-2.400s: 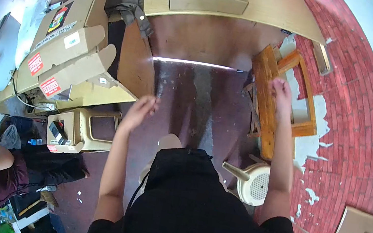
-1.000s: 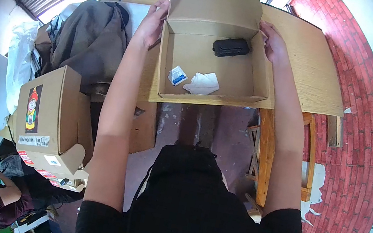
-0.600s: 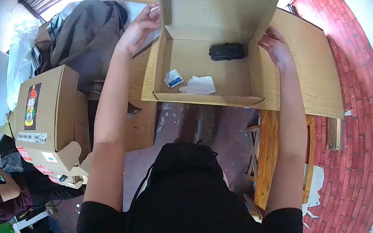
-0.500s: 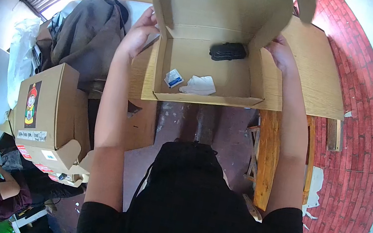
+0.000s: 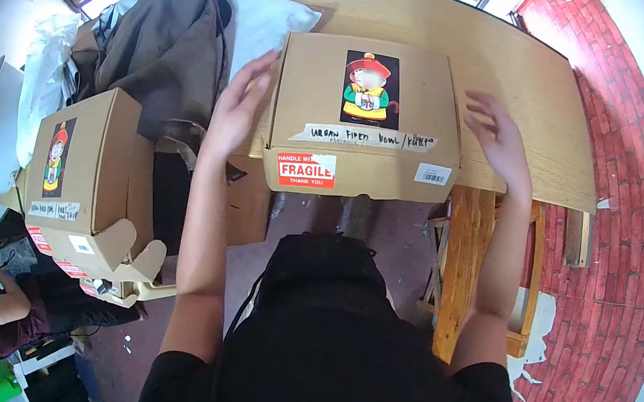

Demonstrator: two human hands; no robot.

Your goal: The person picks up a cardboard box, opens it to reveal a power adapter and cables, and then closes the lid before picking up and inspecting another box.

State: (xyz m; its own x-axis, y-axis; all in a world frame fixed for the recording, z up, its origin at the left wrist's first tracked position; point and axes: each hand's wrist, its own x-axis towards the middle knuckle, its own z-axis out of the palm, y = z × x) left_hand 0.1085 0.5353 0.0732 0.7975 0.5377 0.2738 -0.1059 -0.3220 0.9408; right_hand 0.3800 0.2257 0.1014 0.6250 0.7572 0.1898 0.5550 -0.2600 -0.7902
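A closed cardboard box [image 5: 382, 156] sits in front of me on the wooden table [image 5: 528, 61]. Its lid carries a picture of a cartoon figure [image 5: 371, 93] and a handwritten white strip, with a red FRAGILE sticker [image 5: 306, 170] and a small barcode label on the front flap. Beside the box's left edge is my left hand [image 5: 240, 105], open, with fingers pointing away from me. To the right of the box hovers my right hand [image 5: 498, 137], fingers apart and nothing in them. The box's contents are hidden under the lid.
Dark grey cloth [image 5: 164, 44] and a white sheet are heaped at the table's left. Further left stand more cardboard boxes [image 5: 80, 158] with similar labels. A wooden stool [image 5: 463, 278] is below the table's right side. Another person [image 5: 10, 310] holds a phone at lower left.
The box lid has swung down toward me and shut, covering the black item and small packets inside. Both hands have come off the box sides.
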